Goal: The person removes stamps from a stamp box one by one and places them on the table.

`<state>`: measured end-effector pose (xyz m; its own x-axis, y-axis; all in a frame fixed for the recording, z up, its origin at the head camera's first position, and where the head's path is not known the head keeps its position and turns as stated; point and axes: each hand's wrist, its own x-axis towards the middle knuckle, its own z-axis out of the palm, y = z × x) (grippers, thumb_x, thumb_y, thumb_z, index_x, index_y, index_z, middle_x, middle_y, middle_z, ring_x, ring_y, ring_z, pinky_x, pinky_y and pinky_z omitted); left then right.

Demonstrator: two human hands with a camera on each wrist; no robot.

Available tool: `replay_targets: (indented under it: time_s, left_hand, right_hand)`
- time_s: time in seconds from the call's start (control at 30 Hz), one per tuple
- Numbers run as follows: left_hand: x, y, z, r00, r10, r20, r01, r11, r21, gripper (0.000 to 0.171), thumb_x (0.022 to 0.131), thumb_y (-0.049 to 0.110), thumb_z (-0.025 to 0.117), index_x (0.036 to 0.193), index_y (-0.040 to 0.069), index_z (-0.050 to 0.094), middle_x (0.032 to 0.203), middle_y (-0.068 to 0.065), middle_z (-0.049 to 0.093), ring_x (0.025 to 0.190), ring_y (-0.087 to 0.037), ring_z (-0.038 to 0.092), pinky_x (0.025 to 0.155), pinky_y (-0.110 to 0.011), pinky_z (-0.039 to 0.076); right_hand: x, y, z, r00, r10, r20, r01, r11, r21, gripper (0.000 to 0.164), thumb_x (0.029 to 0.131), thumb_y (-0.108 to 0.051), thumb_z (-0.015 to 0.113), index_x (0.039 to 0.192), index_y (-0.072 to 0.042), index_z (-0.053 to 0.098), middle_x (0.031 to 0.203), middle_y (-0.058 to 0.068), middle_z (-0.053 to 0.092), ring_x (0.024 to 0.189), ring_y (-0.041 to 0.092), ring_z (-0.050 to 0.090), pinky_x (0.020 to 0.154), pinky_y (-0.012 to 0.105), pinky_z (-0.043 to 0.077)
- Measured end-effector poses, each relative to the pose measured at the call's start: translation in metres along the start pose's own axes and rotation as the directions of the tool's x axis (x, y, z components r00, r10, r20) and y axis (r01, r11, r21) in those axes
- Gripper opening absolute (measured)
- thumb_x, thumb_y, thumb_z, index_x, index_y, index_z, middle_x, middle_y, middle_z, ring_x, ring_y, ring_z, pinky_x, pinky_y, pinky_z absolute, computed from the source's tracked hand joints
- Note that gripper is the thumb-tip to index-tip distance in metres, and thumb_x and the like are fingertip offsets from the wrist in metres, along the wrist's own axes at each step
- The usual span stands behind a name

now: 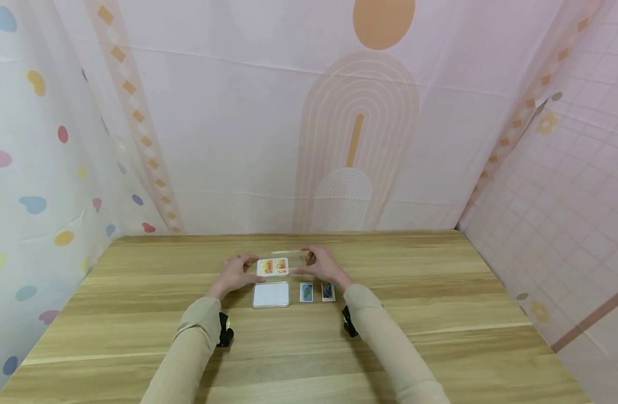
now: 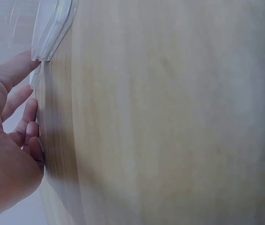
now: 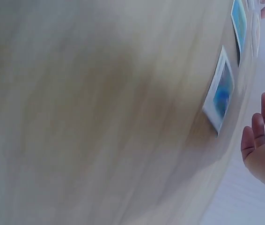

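Note:
My left hand (image 1: 235, 273) is at the left end of a shallow clear case holding cards with orange-and-yellow pictures (image 1: 272, 267), thumb at the near edge and fingers at the far one. My right hand (image 1: 325, 265) grips the right end of a clear plastic lid (image 1: 287, 252), thumb near and fingers far. This lid overlaps the right part of the picture-card case. Just in front lies a second clear case (image 1: 271, 295) with a white surface showing. In the left wrist view, the left hand (image 2: 11, 122) has a fingertip at a clear plastic corner (image 2: 53, 33).
Two small picture cards lie on the wooden table (image 1: 298, 359), one blue-green (image 1: 306, 292) and one darker (image 1: 328, 292), right of the white-surfaced case and below the right hand. Patterned curtains (image 1: 228, 140) hang along the table's back and sides.

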<state>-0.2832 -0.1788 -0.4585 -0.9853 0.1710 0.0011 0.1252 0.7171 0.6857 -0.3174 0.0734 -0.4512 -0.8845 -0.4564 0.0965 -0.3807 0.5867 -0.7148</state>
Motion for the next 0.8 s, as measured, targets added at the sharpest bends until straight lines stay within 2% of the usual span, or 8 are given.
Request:
replay_targets:
  time_s: [0.23,0.5,0.8]
  left_hand:
    - [0.001,-0.002,0.001,1.0,-0.003,0.002,0.003,1.0,-0.008,0.062,0.078,0.021,0.077,0.129,-0.004,0.052,0.121,-0.025,0.053,0.112,-0.037,0.038,0.092,-0.049,0.03]
    - [0.002,-0.004,0.001,1.0,-0.002,0.001,0.002,1.0,-0.011,0.062,0.078,0.021,0.076,0.129,-0.004,0.052,0.12,-0.025,0.052,0.112,-0.038,0.037,0.094,-0.052,0.029]
    - [0.002,-0.004,0.002,1.0,-0.008,0.0,0.008,1.0,-0.002,0.062,0.078,0.022,0.076,0.13,-0.003,0.052,0.119,-0.024,0.052,0.113,-0.039,0.036,0.095,-0.053,0.03]
  right_hand:
    - [-0.01,0.012,-0.016,1.0,0.021,-0.012,-0.021,1.0,0.007,0.07,0.078,-0.024,0.078,0.134,0.005,0.048,0.106,0.018,0.06,0.095,0.023,0.056,0.087,0.037,0.049]
    - [-0.023,0.032,-0.036,0.999,0.007,-0.049,-0.008,1.0,-0.023,0.067,0.078,-0.021,0.078,0.132,0.005,0.05,0.101,0.017,0.06,0.092,0.022,0.056,0.083,0.035,0.048]
    - [-0.04,0.057,-0.059,0.997,0.058,-0.044,-0.059,0.998,-0.006,0.066,0.077,-0.02,0.078,0.132,0.005,0.049,0.102,0.017,0.059,0.094,0.024,0.056,0.087,0.038,0.049]
